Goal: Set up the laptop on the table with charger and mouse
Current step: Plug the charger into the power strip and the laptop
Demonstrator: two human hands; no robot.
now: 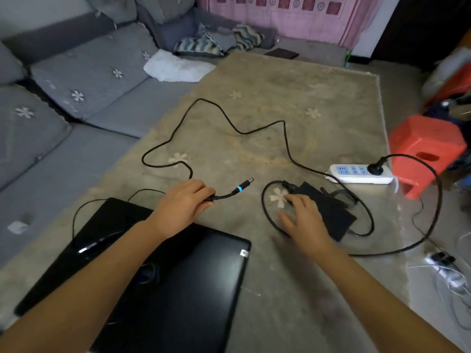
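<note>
A glossy black closed laptop (163, 271) is lying nearest on the fuzzy beige table cover (254, 98). Beyond the laptop, the left hand (178, 207) is pinching the charger's barrel plug (242, 186), its ring glowing blue. Right of the laptop, the right hand (303, 220) is resting spread on the matte charger brick (328, 212). Farther still, a white power strip (362, 173) is sitting with its label unreadable.

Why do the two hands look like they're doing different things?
The left hand is closed around the charger cable just behind its plug, lifting the plug off the table; the right hand is open with fingers spread, resting on the black charger brick. The left hand reaches over the closed laptop; the right hand is beside the laptop. Both handle parts of the same charger.
</note>
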